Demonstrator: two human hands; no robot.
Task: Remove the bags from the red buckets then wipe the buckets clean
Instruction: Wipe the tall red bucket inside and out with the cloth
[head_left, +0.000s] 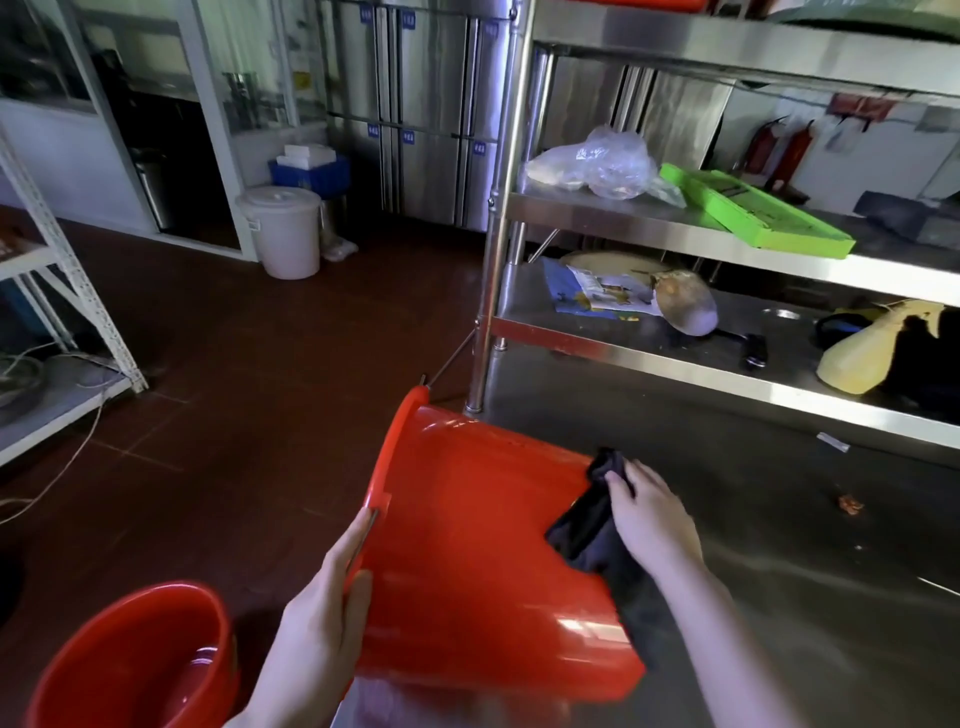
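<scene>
A red bucket (467, 540) lies on its side at the edge of the steel table (779, 519), its mouth facing left over the floor. My left hand (322, 618) grips its rim, thumb on the outer wall. My right hand (652, 519) presses a dark cloth (587, 525) against the bucket's outer wall near its base. A second red bucket (135, 660) stands upright on the floor at the lower left, open and with no bag showing inside. A crumpled clear plastic bag (597, 161) lies on the middle shelf.
A steel shelf rack (498, 218) rises behind the table, holding a green tray (753, 213), papers, a pan and a yellow spray bottle (867, 353). A white lidded pail (283, 228) stands on the dark red floor. A white rack (78, 291) with cables is at left.
</scene>
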